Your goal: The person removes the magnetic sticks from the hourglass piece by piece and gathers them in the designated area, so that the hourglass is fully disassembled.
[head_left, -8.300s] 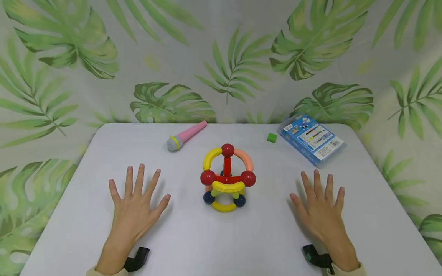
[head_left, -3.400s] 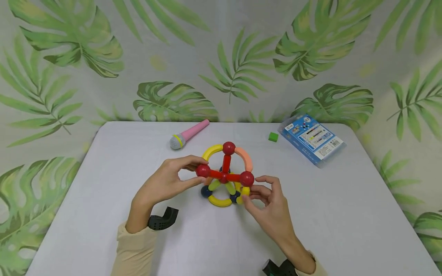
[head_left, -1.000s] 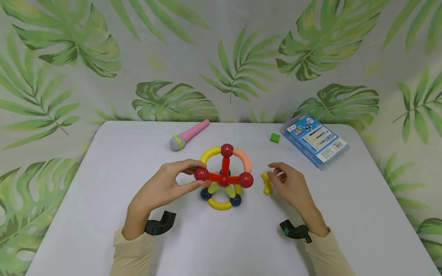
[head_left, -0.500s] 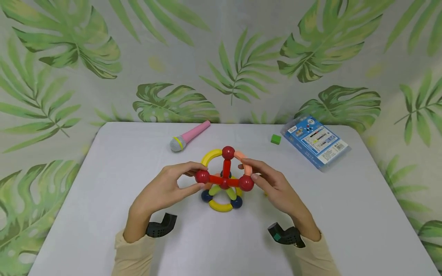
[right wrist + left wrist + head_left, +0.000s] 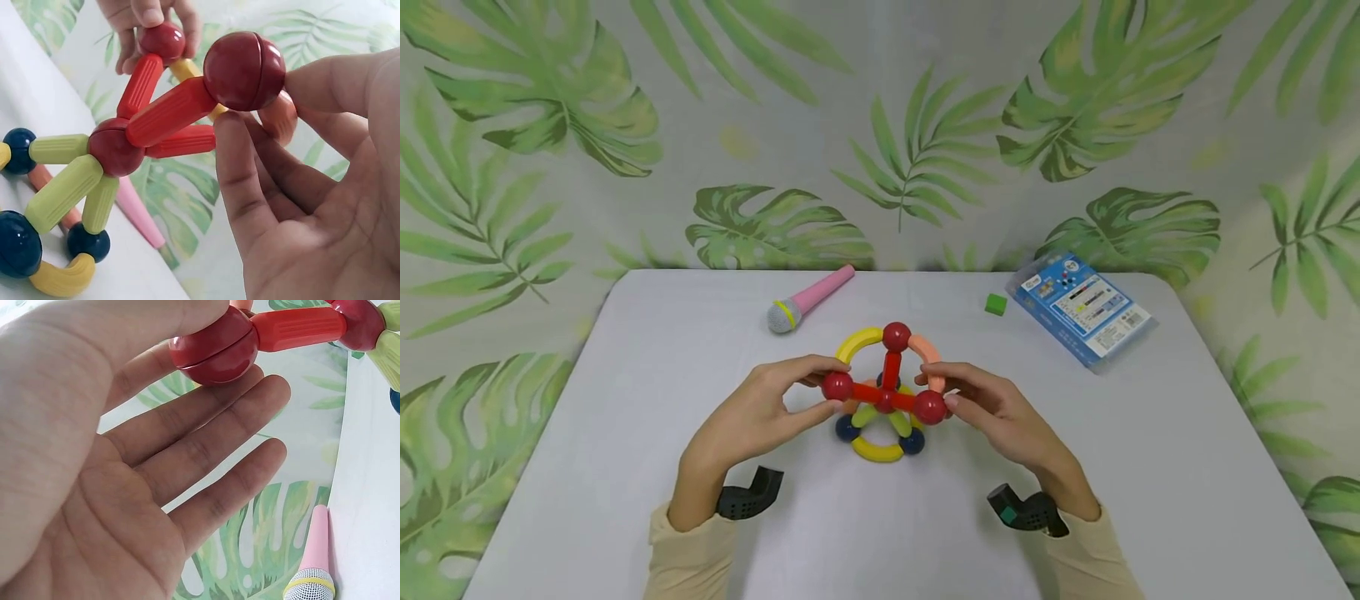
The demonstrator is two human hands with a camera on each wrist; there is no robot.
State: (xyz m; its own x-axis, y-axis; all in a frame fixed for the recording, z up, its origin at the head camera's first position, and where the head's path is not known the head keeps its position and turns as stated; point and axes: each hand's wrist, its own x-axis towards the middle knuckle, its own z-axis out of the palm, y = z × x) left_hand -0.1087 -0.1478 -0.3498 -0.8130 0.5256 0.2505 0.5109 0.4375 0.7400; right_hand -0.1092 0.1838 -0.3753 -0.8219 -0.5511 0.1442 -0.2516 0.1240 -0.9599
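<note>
A ball-and-stick magnetic building toy [image 5: 886,402] stands mid-table, with three red balls above and dark blue balls below. My left hand [image 5: 760,408] pinches its left red ball [image 5: 837,386] between thumb and fingers; the left wrist view shows the other fingers spread. My right hand [image 5: 1011,412] holds the right red ball [image 5: 930,407], thumb on the ball, fingers at the peach curved stick [image 5: 923,348] behind it. In the right wrist view, red sticks [image 5: 172,111] and light green sticks [image 5: 65,194] meet at the centre ball [image 5: 116,147].
A pink toy microphone [image 5: 811,297] lies at the back left of the white table [image 5: 880,533]. Toward the back right are a small green block [image 5: 996,304] and a blue packaged box [image 5: 1082,310]. A leaf-print cloth [image 5: 925,125] hangs behind.
My right hand took a yellow curved stick off the front and set it down right of the toy, now out of sight. It then returned to the right red ball, which has dropped slightly.
</note>
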